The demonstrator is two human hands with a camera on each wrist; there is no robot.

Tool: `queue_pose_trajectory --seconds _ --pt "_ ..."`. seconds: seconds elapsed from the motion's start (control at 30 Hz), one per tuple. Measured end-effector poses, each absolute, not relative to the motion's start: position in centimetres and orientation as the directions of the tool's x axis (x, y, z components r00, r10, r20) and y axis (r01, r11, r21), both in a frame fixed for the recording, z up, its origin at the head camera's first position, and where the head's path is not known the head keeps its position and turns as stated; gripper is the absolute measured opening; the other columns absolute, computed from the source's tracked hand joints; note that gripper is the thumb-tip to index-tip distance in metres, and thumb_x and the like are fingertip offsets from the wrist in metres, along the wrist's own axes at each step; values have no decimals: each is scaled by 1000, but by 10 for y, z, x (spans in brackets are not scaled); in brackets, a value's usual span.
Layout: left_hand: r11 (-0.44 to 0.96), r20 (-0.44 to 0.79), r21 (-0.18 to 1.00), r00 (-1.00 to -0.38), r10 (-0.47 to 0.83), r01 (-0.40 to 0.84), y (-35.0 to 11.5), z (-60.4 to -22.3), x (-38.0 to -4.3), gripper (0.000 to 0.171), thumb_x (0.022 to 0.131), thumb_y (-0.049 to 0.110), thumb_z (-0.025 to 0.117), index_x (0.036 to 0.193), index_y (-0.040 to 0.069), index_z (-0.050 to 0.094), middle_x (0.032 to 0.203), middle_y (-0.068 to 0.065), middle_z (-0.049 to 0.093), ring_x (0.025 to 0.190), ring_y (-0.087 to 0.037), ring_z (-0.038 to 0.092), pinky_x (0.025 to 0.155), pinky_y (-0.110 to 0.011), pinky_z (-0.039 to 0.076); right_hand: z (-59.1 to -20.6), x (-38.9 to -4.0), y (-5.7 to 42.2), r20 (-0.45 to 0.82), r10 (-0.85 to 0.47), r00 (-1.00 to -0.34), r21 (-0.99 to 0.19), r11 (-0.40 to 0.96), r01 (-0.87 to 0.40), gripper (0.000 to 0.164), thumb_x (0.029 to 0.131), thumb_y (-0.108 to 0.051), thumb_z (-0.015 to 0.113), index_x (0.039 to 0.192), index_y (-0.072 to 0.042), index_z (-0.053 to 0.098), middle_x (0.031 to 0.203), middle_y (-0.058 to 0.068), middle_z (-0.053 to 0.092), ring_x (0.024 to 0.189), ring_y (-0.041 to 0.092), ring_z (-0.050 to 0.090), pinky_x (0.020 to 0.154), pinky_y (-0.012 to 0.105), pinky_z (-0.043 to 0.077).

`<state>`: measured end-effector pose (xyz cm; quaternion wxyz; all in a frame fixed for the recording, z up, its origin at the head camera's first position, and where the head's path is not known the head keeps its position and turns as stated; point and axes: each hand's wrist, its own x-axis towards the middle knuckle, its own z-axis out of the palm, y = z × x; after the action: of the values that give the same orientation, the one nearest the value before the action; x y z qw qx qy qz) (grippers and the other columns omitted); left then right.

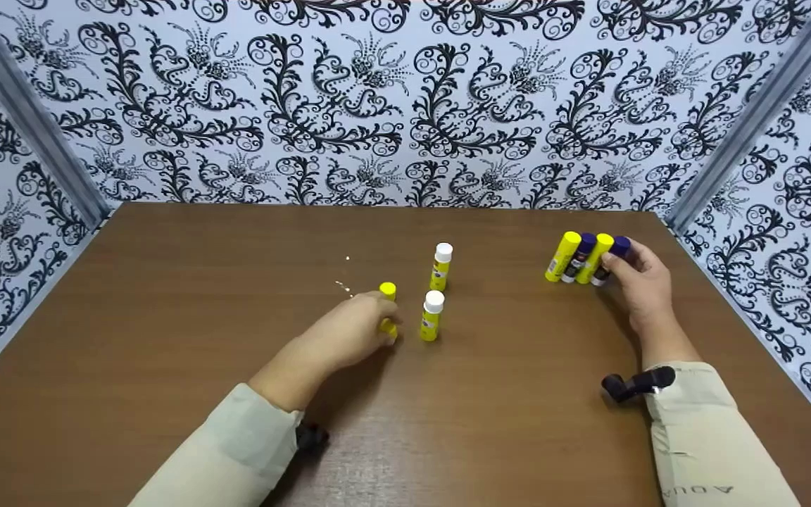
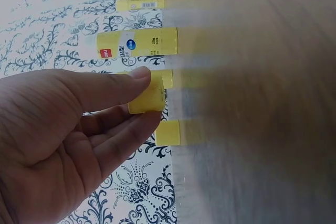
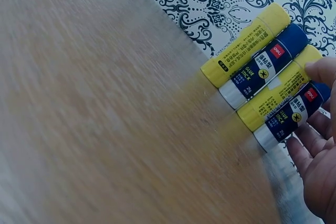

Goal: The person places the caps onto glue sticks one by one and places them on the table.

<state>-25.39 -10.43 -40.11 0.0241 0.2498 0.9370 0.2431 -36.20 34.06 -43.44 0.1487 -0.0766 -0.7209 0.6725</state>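
My left hand point(image 1: 353, 329) pinches a yellow glue stick point(image 2: 146, 97) between thumb and fingers; its lower end looks raised off the table. Beyond the fingers shows a yellow top point(image 1: 388, 287), mostly hidden by the hand. Just right of that hand stand two yellow glue sticks with white caps, a nearer one point(image 1: 431, 320) and a farther one point(image 1: 440, 271). At the right, my right hand point(image 1: 645, 285) grips the end navy glue stick point(image 3: 294, 113) of an upright row. Beside it in the row are a yellow stick point(image 3: 281, 90), a navy one point(image 3: 262, 69) and another yellow one point(image 3: 244, 45).
Small white crumbs point(image 1: 343, 286) lie on the brown table point(image 1: 490, 415) beyond the left hand. Patterned walls point(image 1: 391, 105) close in the table at the back and both sides. Each wrist carries a black camera mount, as on the right sleeve point(image 1: 638, 384).
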Motion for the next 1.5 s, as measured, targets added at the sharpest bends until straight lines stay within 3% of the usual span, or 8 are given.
queue_pose_trajectory --seconds 0.33,0.63,0.93,1.5 --pt "745 102 490 -878 467 453 -105 -397 -253 22 88 1 78 110 1 76 110 -14 72 108 -30 67 99 -46 58 -430 -362 341 91 370 -924 -995 68 -71 64 96 -28 76 153 -13 52 132 -5 61 119 6 53 97 9 47" --pt "726 145 498 -871 469 474 -106 -394 -252 22 88 3 79 109 1 76 110 -15 72 104 -30 67 97 -46 59 -430 -366 341 172 453 -875 -975 -51 -218 54 95 -14 76 145 -6 58 110 -12 66 113 5 57 97 10 48" --pt "708 185 499 -859 478 501 -107 -394 -252 22 88 -1 77 109 0 76 109 -14 70 101 -29 68 93 -44 60 -418 -363 339 311 579 -754 -883 -118 -454 29 92 -3 76 118 -14 73 101 -5 71 102 10 62 93 13 52" --pt "701 218 494 -854 473 514 -107 -388 -248 22 88 -6 74 109 1 76 108 -12 69 100 -27 68 92 -42 61 -384 -352 308 441 597 -670 -753 -160 -639 32 89 4 76 120 -3 72 106 10 73 102 20 67 94 20 57"
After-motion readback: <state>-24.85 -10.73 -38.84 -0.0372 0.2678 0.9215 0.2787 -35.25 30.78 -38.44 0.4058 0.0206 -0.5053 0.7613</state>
